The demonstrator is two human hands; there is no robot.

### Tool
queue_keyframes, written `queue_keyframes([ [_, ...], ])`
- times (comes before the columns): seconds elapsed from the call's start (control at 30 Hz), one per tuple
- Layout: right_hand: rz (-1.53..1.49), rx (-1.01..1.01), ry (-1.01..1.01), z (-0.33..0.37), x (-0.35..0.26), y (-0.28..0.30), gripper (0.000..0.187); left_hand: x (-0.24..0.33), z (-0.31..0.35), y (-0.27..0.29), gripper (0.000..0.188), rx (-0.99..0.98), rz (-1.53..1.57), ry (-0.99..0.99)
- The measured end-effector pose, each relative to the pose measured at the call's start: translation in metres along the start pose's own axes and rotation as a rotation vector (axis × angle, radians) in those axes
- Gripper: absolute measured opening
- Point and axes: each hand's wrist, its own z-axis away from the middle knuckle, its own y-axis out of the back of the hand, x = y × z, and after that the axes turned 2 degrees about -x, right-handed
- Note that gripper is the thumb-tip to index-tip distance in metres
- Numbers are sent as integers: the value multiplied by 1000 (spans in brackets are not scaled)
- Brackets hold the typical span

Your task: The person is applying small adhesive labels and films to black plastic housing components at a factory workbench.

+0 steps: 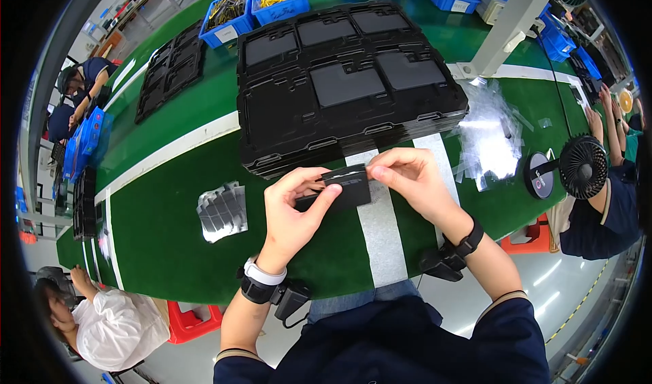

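Note:
Between the fingers and thumb of my left hand [299,200] is a thin, flat black panel [352,188] with a glossy strip along its upper edge. My right hand [407,173] closes in a pinch at the panel's upper right corner; whatever lies between those fingertips is too small to make out. Just beyond both hands stands a stack of black plastic trays [278,122]. In the top tray's compartments lie several dark grey flat panels [346,83]. To the left of my left hand, a sheet of silver-grey rectangular stickers [223,211] rests on the green table [163,248].
Clear plastic film pieces [485,136] are piled on the right, beside a small black fan [583,166] on a round base. Another black tray [171,70] lies far left. Blue bins [227,18] line the back, near a grey metal post [506,30]. Other people sit at both sides.

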Motion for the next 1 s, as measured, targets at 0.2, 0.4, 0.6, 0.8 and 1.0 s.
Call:
queue_keyframes([
  [0.2, 171, -47, -26, 2, -7, -2, 9, 1, 2, 3, 20, -96, 187, 141],
  [0.4, 406, -57, 76, 1, -5, -3, 12, -5, 2, -1, 23, -85, 307, 151],
  [0.6, 196, -212, -110, 5, 0, -8, 20, -2, 0, 0, 20, -80, 301, 141],
  [0.8, 111, -139, -128, 6, -1, -11, 17, 2, 1, 3, 18, -66, 402, 183],
  [1.0, 166, -90, -70, 6, -1, -12, 15, 5, 0, -3, 8, 46, 367, 101],
])
